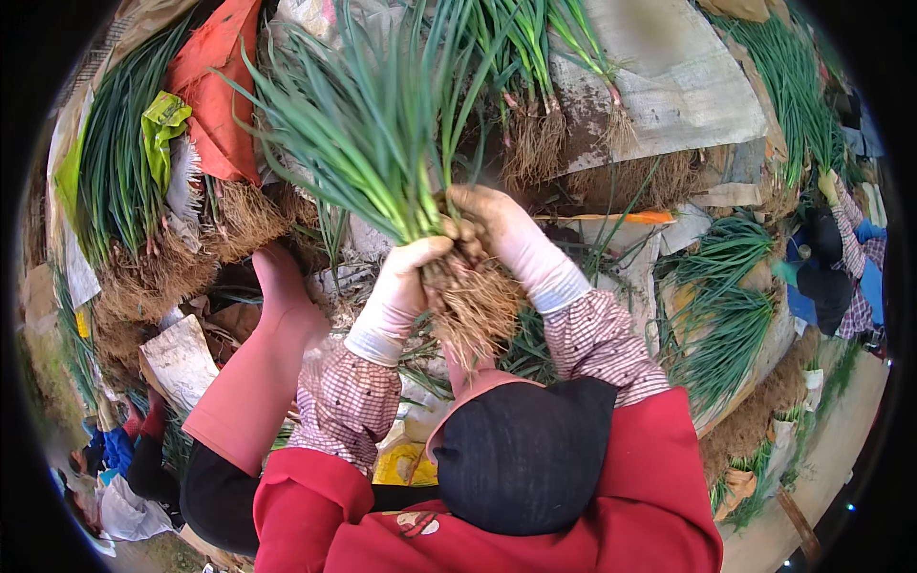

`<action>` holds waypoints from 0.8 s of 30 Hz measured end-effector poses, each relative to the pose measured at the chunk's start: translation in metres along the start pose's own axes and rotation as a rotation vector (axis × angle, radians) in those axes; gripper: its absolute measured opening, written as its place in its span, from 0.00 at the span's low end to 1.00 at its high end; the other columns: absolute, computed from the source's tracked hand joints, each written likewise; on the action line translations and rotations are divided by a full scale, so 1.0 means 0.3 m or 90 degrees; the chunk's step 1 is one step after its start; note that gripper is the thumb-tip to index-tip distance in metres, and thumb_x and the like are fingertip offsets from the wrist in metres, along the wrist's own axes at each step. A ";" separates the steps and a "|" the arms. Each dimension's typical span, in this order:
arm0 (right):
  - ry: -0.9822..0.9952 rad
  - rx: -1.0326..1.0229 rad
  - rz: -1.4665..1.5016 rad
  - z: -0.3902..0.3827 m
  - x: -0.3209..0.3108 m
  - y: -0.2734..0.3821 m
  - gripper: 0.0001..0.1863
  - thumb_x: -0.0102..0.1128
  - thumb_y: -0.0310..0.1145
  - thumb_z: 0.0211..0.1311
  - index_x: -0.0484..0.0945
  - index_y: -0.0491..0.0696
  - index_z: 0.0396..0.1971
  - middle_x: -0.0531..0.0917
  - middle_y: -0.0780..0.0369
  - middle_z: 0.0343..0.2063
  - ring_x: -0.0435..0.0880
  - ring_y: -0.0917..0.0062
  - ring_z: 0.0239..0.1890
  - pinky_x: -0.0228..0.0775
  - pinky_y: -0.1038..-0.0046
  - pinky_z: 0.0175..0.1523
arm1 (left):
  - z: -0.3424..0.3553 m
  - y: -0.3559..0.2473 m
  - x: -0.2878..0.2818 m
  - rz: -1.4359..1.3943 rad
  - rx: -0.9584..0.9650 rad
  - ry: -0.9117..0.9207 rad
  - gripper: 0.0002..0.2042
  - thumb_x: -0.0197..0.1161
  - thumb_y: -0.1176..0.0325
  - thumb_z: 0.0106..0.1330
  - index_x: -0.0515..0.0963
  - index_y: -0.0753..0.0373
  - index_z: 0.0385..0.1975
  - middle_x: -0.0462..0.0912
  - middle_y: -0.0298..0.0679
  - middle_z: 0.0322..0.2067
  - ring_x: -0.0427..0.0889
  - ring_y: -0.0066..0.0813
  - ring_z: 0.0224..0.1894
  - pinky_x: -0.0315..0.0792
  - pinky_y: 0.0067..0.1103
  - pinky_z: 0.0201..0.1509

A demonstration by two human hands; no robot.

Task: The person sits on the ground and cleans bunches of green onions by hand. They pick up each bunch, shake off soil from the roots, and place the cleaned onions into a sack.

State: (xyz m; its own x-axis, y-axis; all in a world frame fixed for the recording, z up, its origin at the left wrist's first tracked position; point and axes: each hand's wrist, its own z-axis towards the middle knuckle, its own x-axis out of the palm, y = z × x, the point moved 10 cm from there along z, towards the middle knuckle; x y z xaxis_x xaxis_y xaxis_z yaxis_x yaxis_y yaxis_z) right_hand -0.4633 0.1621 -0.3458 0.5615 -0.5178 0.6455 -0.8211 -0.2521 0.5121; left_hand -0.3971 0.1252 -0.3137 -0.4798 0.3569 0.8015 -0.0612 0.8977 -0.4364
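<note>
A bunch of green onions (415, 205), with long green leaves and dangling tan roots (473, 306), is held upper-centre between my two gloved hands. My left hand (411, 272), in a pale dirty glove, is closed round the base of the bunch from the left. My right hand (492, 220), gloved alike, grips its right side slightly higher, fingers curled at the stems. The roots hang over my bent right leg in dark cloth (516, 458). My left leg in a pink boot (239, 401) stretches out to the left.
More onion bundles lie at upper left (124, 191), top centre (535, 57) and right (726, 306), on sacks (659, 86) and red fabric (220, 105). A co-worker in checked sleeves (845, 220) is at the far right; another person's booted legs (153, 449) show at lower left.
</note>
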 end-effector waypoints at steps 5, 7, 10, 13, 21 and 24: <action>-0.069 -0.003 -0.091 -0.065 -0.004 0.010 0.14 0.55 0.37 0.67 0.76 0.43 0.43 0.76 0.70 0.22 0.65 0.87 0.14 0.59 0.83 0.19 | -0.052 -0.178 -0.094 0.125 0.052 -0.083 0.15 0.61 0.71 0.58 0.74 0.67 0.44 0.81 0.47 0.43 0.82 0.36 0.40 0.77 0.29 0.49; -0.009 0.132 -0.661 -0.093 -0.093 0.029 0.17 0.58 0.39 0.63 0.78 0.44 0.46 0.83 0.59 0.27 0.82 0.79 0.23 0.74 0.76 0.29 | -0.091 -0.281 -0.107 0.173 0.094 -0.110 0.21 0.63 0.68 0.57 0.72 0.68 0.49 0.81 0.47 0.42 0.82 0.33 0.40 0.78 0.28 0.47; -0.421 -0.357 -1.068 -0.057 -0.161 0.489 0.27 0.61 0.44 0.56 0.74 0.42 0.52 0.84 0.51 0.37 0.84 0.59 0.41 0.74 0.64 0.48 | -0.043 -0.227 -0.153 0.121 0.032 -0.053 0.28 0.62 0.68 0.57 0.66 0.71 0.58 0.81 0.43 0.39 0.80 0.31 0.37 0.77 0.25 0.42; -0.501 -0.206 -1.143 0.052 -0.272 0.555 0.18 0.57 0.47 0.61 0.78 0.46 0.36 0.83 0.53 0.32 0.83 0.58 0.38 0.73 0.61 0.44 | 0.020 -0.102 -0.076 0.004 -0.035 -0.068 0.22 0.61 0.71 0.57 0.72 0.70 0.52 0.81 0.41 0.35 0.80 0.34 0.38 0.76 0.27 0.46; -0.140 -0.230 -0.845 -0.057 0.059 0.140 0.17 0.58 0.43 0.64 0.80 0.46 0.43 0.85 0.55 0.35 0.85 0.68 0.38 0.75 0.69 0.46 | 0.074 -0.132 -0.100 0.067 -0.029 -0.086 0.17 0.59 0.69 0.58 0.77 0.68 0.46 0.81 0.49 0.46 0.80 0.35 0.48 0.75 0.30 0.53; -0.161 -0.219 -0.619 -0.073 -0.019 0.215 0.22 0.61 0.45 0.61 0.78 0.43 0.47 0.85 0.54 0.38 0.84 0.70 0.41 0.73 0.71 0.49 | 0.066 -0.096 -0.081 0.095 -0.034 -0.068 0.15 0.58 0.69 0.59 0.77 0.69 0.44 0.82 0.47 0.42 0.81 0.35 0.43 0.76 0.28 0.47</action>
State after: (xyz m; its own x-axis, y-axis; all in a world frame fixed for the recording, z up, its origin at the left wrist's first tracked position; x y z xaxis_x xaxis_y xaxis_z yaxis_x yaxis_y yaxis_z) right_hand -0.5174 0.1668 -0.3040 0.8908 -0.3831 -0.2445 0.0650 -0.4249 0.9029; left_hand -0.4009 0.0857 -0.3286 -0.5700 0.4608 0.6802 0.0629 0.8499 -0.5232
